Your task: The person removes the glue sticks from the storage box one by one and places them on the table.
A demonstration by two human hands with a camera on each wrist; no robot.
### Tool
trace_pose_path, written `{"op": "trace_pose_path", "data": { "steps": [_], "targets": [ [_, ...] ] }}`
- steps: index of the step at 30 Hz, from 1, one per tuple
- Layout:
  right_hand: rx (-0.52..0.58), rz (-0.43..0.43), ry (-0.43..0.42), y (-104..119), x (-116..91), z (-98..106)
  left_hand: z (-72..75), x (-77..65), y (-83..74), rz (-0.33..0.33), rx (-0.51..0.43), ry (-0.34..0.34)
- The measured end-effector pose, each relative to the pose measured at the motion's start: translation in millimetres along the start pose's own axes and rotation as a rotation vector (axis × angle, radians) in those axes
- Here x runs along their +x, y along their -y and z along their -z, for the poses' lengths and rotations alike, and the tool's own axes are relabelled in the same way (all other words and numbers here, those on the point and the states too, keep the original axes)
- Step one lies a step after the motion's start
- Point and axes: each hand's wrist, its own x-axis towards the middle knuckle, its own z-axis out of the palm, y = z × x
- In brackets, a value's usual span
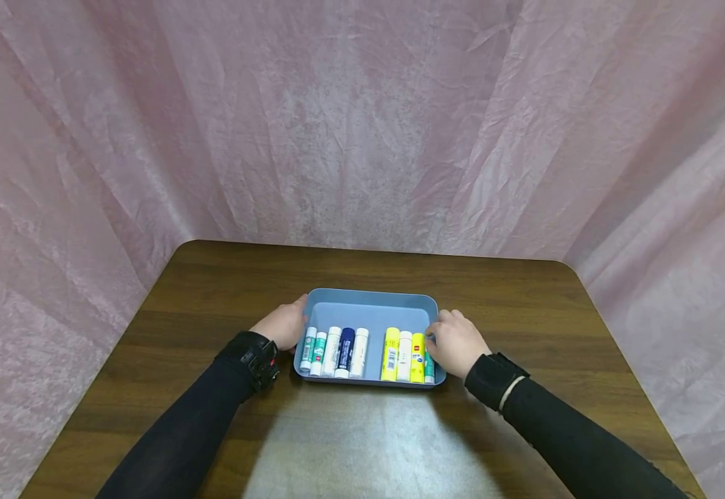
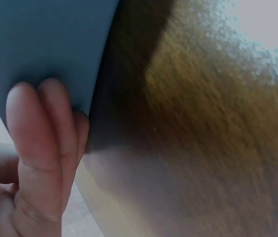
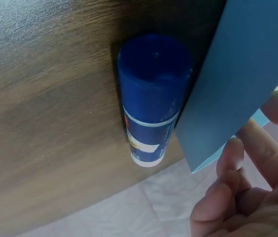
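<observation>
A blue tray (image 1: 371, 315) lies on the table with a row of glue sticks along its near side. My left hand (image 1: 284, 326) is at its left wall; in the left wrist view the fingers (image 2: 33, 123) rest nearly straight against the wall's outside. My right hand (image 1: 459, 343) reaches over the right rim, thumb and index finger pinching the covered upper end of a green glue stick (image 1: 430, 369). Beside it lies a yellow glue stick (image 1: 418, 360). Outside the tray, a dark blue glue stick (image 3: 154, 94) appears in the right wrist view, hidden by my right hand in the head view.
Within the tray, several white, green and dark blue glue sticks (image 1: 331, 352) form a left group; a gap separates them from the yellow and white sticks (image 1: 404, 357) at right. The wooden table (image 1: 362, 443) has a pink curtain (image 1: 362, 138) behind it.
</observation>
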Motion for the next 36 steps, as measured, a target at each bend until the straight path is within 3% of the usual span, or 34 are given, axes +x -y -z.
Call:
{"op": "trace_pose_path", "data": {
  "steps": [8,14,36],
  "targets": [
    [-0.102,0.013,0.070,2.4,0.8,-2.6,0.5,-0.2,-0.1,0.009,0.001,0.004],
    [-0.143,0.024,0.071,3.0,0.9,-3.2,0.8,0.2,-0.3,0.011,0.008,0.003],
    [-0.105,0.050,0.045,3.5,-1.8,-5.1,1.5,-0.7,0.1,0.017,-0.007,0.011]
  ]
}}
